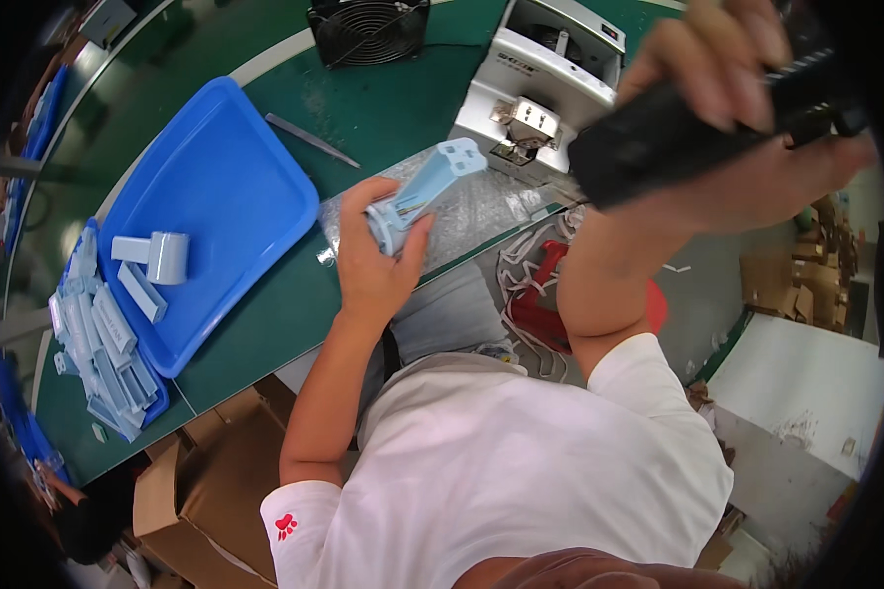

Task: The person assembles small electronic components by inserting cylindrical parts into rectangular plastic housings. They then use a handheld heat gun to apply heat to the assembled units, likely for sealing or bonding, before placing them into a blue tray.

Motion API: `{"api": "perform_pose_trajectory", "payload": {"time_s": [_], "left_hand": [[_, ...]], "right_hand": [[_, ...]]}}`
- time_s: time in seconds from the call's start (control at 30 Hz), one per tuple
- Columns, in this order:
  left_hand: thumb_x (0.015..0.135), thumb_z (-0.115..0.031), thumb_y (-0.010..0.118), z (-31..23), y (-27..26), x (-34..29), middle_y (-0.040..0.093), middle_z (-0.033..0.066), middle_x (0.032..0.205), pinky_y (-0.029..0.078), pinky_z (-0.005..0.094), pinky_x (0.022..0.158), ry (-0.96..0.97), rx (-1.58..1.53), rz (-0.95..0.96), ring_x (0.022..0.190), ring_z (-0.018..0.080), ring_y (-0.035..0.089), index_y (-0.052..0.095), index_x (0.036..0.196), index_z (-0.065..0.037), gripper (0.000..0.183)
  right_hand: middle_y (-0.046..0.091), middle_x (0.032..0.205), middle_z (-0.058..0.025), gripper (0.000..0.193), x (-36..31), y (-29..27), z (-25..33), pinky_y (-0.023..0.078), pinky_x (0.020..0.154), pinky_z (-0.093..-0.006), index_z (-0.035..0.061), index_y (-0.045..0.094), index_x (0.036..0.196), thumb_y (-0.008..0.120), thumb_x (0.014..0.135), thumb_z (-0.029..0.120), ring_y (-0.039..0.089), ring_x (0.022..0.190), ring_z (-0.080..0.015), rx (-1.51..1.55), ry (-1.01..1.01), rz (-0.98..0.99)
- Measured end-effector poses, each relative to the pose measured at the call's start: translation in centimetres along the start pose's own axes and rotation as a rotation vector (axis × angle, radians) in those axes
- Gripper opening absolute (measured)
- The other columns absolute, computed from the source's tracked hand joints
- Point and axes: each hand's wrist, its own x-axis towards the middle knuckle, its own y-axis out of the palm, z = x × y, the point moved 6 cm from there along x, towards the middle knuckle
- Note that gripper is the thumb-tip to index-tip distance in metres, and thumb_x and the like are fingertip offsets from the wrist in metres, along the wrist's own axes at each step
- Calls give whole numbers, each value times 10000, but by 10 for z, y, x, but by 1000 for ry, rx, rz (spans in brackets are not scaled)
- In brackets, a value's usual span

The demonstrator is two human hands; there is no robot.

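Note:
My left hand (378, 280) grips a light blue plastic housing (427, 182) near its round end. The flat, lobed end points up and to the right, and small brass-coloured pieces show inside its open side. The housing is above a clear plastic sheet (501, 204) at the table's edge. Raised at the upper right, my right hand (722, 83) is closed around a black oblong device (658, 142). That device is close to the camera, partly covered by my fingers, and its kind is unclear.
A blue tray (241, 221) on the green table holds a few pale blue parts; more parts (108, 344) are heaped in a tray beside it. Tweezers (314, 139), a black fan (368, 34) and a grey machine (535, 93) stand or lie further back. A cardboard box (221, 481) is below.

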Motion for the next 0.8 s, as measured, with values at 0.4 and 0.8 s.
{"api": "perform_pose_trajectory", "payload": {"time_s": [0.4, 0.8], "left_hand": [[792, -36, 821, -8, -6, -5, 604, 158, 1191, 535, 400, 838, 174, 60, -76, 1021, 319, 633, 623, 1124, -77, 389], [831, -23, 787, -10, -4, -5, 651, 181, 1188, 511, 388, 911, 138, 111, -6, 1068, 331, 646, 651, 991, -11, 210]], "right_hand": [[619, 769, -70, 347, 27, 34, 1, 496, 507, -255, 54, 561, 1080, 539, 1075, 400, 583, 550, -118, -933, -466, -98], [615, 745, -72, 366, 24, 32, -7, 493, 488, -247, 53, 565, 1084, 549, 1063, 418, 579, 527, -113, -813, -442, -91]]}}
